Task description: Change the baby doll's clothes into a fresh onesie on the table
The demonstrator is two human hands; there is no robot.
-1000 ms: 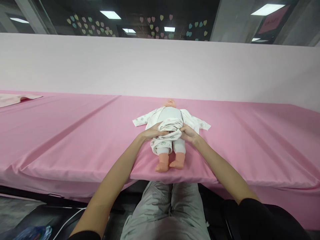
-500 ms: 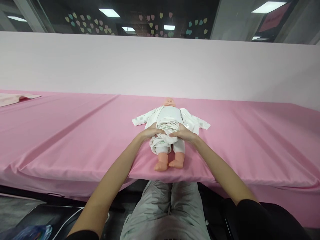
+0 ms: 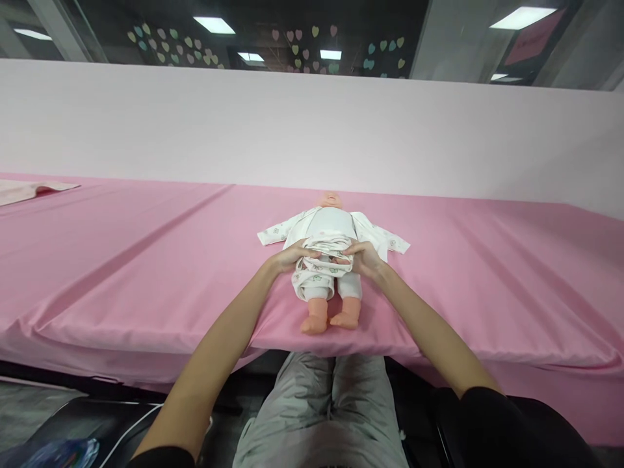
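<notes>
A baby doll [image 3: 332, 222] lies on its back, its bare feet toward me near the front edge of the pink-covered surface. Beneath it a white printed baby top [image 3: 390, 239] is spread open, both sleeves stretched outward. White baby pants [image 3: 312, 278] with a small print are bunched around the doll's hips and thighs. At the left side of the bunched cloth, my left hand [image 3: 293, 255] grips the pants. My right hand [image 3: 365, 257] pinches their edge on the other side, with fingers partly inside the cloth. A narrow gap shows between the folds.
The pink sheet [image 3: 160, 279] has creases and hangs over the front edge. A pale folded cloth [image 3: 29, 192] lies at the far left. Behind the surface runs a white wall [image 3: 312, 130]. Below left are a black seat [image 3: 73, 422] and a white cable [image 3: 130, 429].
Both hands stay at the pants' waist. My right hand closed over the bunched cloth half a second ago; now it has shifted slightly right, and a gap between the folds shows again.
</notes>
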